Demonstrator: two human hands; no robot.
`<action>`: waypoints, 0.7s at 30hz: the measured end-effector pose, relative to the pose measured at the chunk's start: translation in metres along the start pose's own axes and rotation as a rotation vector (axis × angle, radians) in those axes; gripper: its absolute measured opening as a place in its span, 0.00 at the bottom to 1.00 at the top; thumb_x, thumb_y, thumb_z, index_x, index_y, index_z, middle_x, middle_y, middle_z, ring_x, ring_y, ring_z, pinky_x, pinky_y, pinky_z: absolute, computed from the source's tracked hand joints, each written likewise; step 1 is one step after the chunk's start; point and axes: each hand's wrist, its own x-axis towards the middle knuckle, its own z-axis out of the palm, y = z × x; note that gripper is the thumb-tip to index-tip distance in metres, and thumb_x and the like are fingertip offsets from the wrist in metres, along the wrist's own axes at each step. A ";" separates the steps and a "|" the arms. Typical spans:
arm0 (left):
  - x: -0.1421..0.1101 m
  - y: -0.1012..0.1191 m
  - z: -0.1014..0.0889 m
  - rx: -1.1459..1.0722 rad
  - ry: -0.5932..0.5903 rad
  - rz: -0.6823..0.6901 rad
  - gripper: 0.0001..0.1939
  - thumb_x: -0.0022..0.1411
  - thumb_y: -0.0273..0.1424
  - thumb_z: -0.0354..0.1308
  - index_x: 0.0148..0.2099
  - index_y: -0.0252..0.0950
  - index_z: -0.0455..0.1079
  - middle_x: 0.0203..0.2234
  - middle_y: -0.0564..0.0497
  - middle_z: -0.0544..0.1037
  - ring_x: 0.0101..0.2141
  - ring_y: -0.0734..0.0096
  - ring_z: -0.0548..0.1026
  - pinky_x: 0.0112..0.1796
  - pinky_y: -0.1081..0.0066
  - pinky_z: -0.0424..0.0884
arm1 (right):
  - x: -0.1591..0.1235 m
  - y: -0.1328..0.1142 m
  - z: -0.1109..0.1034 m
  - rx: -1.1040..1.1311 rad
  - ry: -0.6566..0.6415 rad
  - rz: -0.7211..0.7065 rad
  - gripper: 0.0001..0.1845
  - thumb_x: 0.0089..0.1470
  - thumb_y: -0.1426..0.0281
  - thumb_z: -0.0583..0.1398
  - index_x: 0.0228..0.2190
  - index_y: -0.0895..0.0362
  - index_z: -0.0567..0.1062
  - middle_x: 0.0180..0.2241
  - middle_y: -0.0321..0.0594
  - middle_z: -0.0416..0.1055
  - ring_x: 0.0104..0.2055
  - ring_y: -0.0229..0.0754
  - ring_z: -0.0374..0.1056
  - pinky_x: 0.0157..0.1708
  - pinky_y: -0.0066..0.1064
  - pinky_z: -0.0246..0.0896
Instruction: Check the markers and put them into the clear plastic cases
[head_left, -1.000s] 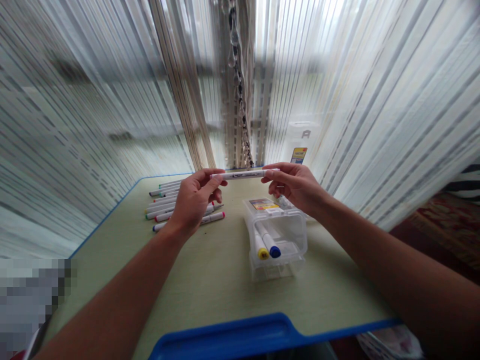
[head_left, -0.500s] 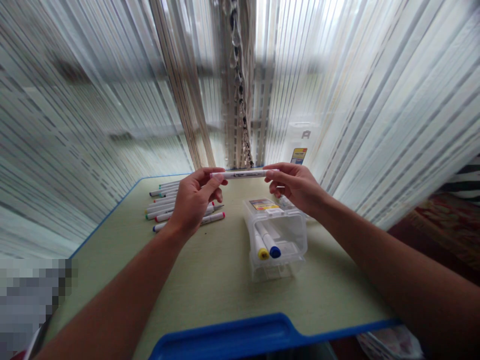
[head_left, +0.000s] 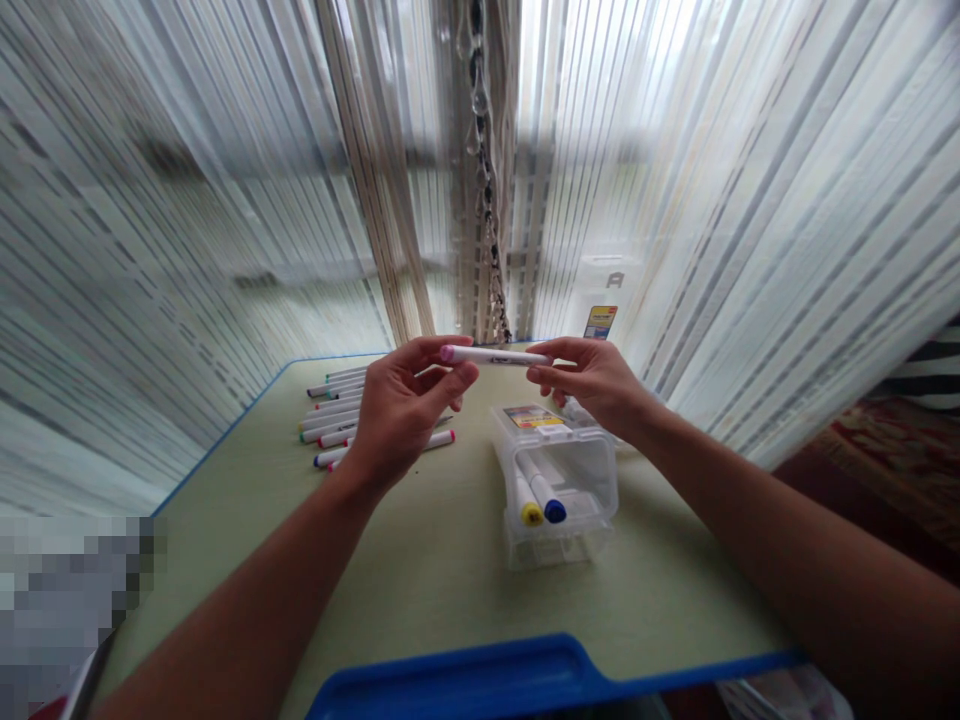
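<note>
A white marker (head_left: 491, 355) with pink ends is held level above the table, between both hands. My left hand (head_left: 409, 395) has its pink left end between the index finger above and the thumb below. With thumb and fingers, my right hand (head_left: 581, 372) pinches the other end. Below and to the right is a clear plastic case (head_left: 504, 460), open toward me, with a yellow-ended marker (head_left: 531, 513) and a blue-ended marker (head_left: 554, 510) inside. Several more white markers (head_left: 330, 422) with coloured ends lie on the table beside and behind my left hand, which partly hides them.
The pale green table (head_left: 420, 570) has a blue edge (head_left: 450, 675). A clear package piece with a yellow label (head_left: 600, 322) stands at the back right. String curtains (head_left: 262, 200) with a beaded strand (head_left: 484, 150) hang behind. Patterned red fabric (head_left: 862, 455) lies at the far right.
The marker's left end has swung clear of my left fingers' cover, so its pink end now shows. My left thumb has shifted from the marker's front to beneath it.
</note>
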 end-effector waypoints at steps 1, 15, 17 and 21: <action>-0.001 0.002 0.002 -0.004 -0.008 -0.003 0.16 0.50 0.30 0.73 0.44 0.39 0.80 0.30 0.53 0.77 0.24 0.78 0.71 0.25 0.74 0.69 | 0.000 0.000 0.000 -0.004 -0.004 0.000 0.21 0.38 0.64 0.76 0.36 0.59 0.83 0.24 0.35 0.74 0.22 0.33 0.68 0.17 0.24 0.60; -0.007 0.007 0.011 0.008 -0.024 0.014 0.15 0.46 0.29 0.76 0.37 0.38 0.79 0.25 0.54 0.78 0.23 0.78 0.72 0.21 0.79 0.67 | 0.000 0.004 0.001 -0.105 -0.029 -0.045 0.21 0.37 0.65 0.76 0.33 0.61 0.81 0.22 0.35 0.74 0.21 0.34 0.69 0.17 0.24 0.58; -0.007 0.007 0.012 -0.014 -0.021 0.030 0.15 0.45 0.28 0.76 0.36 0.37 0.78 0.27 0.54 0.79 0.22 0.80 0.71 0.20 0.80 0.67 | 0.001 0.005 0.001 -0.129 -0.049 -0.072 0.19 0.37 0.64 0.76 0.31 0.61 0.80 0.23 0.37 0.74 0.21 0.34 0.69 0.18 0.25 0.59; -0.007 0.008 0.014 -0.033 -0.035 0.062 0.15 0.44 0.27 0.77 0.36 0.36 0.78 0.35 0.50 0.83 0.23 0.80 0.74 0.21 0.80 0.70 | 0.002 0.008 -0.002 -0.298 -0.078 -0.187 0.18 0.45 0.62 0.73 0.35 0.60 0.82 0.25 0.39 0.75 0.24 0.35 0.68 0.21 0.26 0.62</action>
